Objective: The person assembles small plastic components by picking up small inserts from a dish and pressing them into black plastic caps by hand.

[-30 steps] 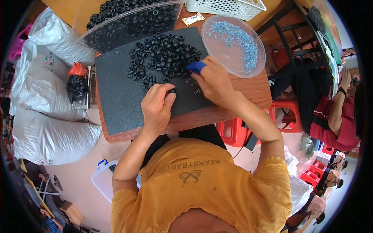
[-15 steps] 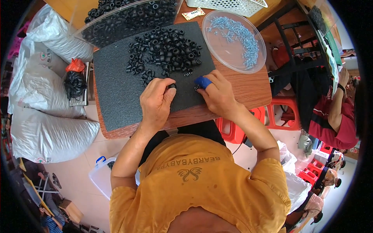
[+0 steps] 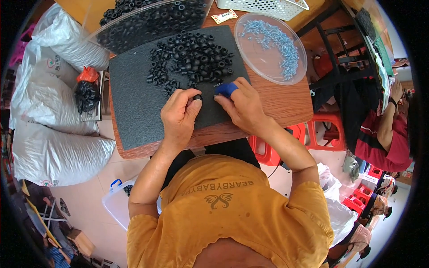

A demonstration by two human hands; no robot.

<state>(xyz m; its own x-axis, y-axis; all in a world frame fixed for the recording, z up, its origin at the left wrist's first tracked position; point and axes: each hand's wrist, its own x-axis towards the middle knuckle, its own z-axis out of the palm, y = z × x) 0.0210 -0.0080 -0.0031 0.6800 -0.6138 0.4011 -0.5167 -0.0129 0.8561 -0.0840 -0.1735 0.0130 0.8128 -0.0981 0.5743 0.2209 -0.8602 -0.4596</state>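
Observation:
My left hand point(image 3: 178, 111) pinches a small round black part point(image 3: 197, 97) between thumb and forefinger over the dark grey foam mat point(image 3: 134, 107). To its right, my right hand point(image 3: 243, 105) has a blue wrap point(image 3: 227, 90) on one finger. Its fingers are closed together, and what they hold, if anything, is hidden. The two hands are a short gap apart. Just beyond them lies a heap of small hollow black plastic parts point(image 3: 203, 60), with narrower black pieces point(image 3: 156, 73) along its left side.
A clear bin point(image 3: 152, 27) full of black parts stands behind the mat. On the wooden table point(image 3: 277, 102), a round clear lid point(image 3: 257, 56) holds small bluish pieces. White sacks point(image 3: 58, 154) are piled left; red stools point(image 3: 328, 129) and a person in dark red point(image 3: 384, 138) are right.
My right hand has moved left, closer to my left hand, and turned so the small dark piece seen at its fingertips is now hidden. My left hand keeps its pinch almost in place.

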